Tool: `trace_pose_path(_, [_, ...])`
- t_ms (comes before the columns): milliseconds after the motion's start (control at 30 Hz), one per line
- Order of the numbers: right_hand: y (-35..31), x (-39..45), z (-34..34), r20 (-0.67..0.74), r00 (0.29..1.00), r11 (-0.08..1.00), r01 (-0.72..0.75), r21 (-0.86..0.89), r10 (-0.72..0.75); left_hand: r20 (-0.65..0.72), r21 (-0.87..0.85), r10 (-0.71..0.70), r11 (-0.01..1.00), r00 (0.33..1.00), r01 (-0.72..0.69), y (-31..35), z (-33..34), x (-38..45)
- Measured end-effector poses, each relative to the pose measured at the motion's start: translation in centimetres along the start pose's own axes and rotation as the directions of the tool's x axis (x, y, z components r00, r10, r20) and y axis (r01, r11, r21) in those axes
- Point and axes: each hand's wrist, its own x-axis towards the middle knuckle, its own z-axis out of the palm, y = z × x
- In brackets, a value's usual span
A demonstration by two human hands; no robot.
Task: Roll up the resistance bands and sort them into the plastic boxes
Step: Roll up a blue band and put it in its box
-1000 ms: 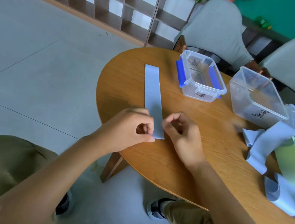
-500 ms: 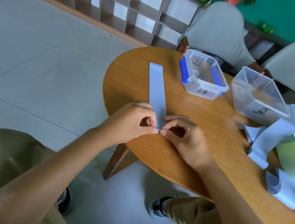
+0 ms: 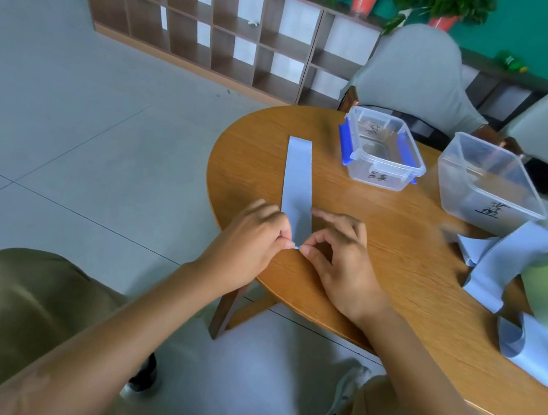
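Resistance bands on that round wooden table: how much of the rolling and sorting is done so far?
Barely started. Nothing rolled shows in the clear plastic box with blue clips or the plain clear plastic box. In hand: the left hand and right hand pinch the near end of the flat light blue band, starting its roll. Left: the tangled pile of blue and green bands on the table's right side.

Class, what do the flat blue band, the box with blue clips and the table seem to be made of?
Flat blue band: thin matte rubber or latex, probably; it lies limp and flat.
Box with blue clips: clear glossy plastic; the table shows through it.
Table: wood or wood veneer; visible grain, light sheen.
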Motion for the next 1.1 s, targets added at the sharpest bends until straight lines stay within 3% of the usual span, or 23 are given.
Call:
trace_pose_path(233, [-1.6, -1.7, 0.3, -0.011, 0.998, 0.996, -0.056, -0.069, 0.055, -0.008, 0.207, -0.067, 0.976, 0.998, 0.067, 1.5, 0.2, -1.9])
trace_pose_path(533, [-3.0, 0.2, -0.6, 0.075, 0.959, 0.960, -0.265, -0.086, 0.272, -0.050, 0.182, -0.283, 0.940, 0.958, 0.288, 3.2, -0.7, -0.9])
trace_pose_path(733, [-3.4, -0.2, -0.5, -0.028, 0.990, 0.989, -0.142, -0.033, 0.141, -0.034, 0.111, -0.227, 0.967, 0.973, 0.229, 3.3, -0.8, -0.9])
trace_pose_path(833, [-3.5, -0.8, -0.1, -0.102, 0.993, 0.984, -0.072, -0.162, 0.056, -0.053, 0.110, -0.182, 0.976, 0.982, 0.187, 3.0, -0.9, -1.2])
trace_pose_path(1000, [-3.2, -1.4, 0.5, -0.241, 0.957, 0.917, 0.055, -0.396, -0.162, -0.166, 0.318, 0.019, 0.947, 0.986, 0.035, 3.6, -0.6, -1.8])
trace_pose_path(1100, [-2.9, -2.3, 0.7, -0.244, 0.931, 0.882, 0.140, -0.449, -0.272, -0.198, 0.377, 0.121, 0.926, 0.973, -0.039, 2.8, 0.0, -2.8])
